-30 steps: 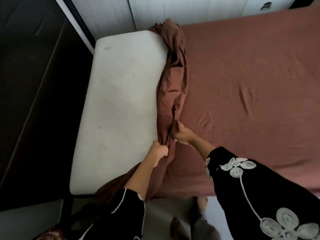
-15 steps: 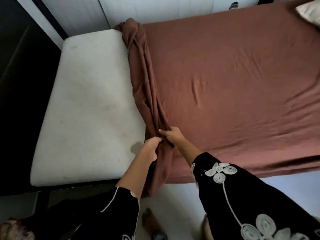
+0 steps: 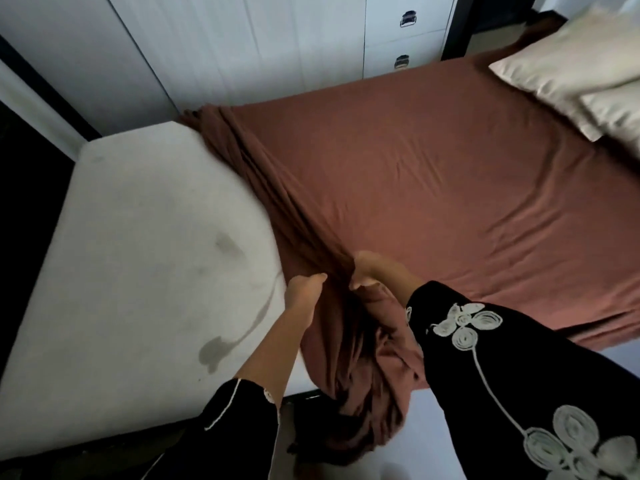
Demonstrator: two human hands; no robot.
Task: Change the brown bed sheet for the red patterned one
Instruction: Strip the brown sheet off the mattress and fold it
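The brown bed sheet (image 3: 433, 188) still covers the right part of the bed. Its left end is peeled back into a bunched roll (image 3: 277, 202) that runs from the far edge to the near edge and hangs over the front. The bare white mattress (image 3: 138, 254) shows on the left, with a dark stain. My left hand (image 3: 303, 289) grips the bunched roll from its left side. My right hand (image 3: 372, 270) grips the same roll from the right, close beside the left hand. No red patterned sheet is in view.
Two pale pillows (image 3: 581, 71) lie at the bed's far right end. White wardrobe doors and drawers (image 3: 405, 39) stand behind the bed. A light floor (image 3: 433, 438) runs along the near side, and a dark area lies left of the mattress.
The bunched roll has been pulled further right, baring more mattress. My view has swung right, bringing the pillows into sight. Both hands keep their hold on the roll.
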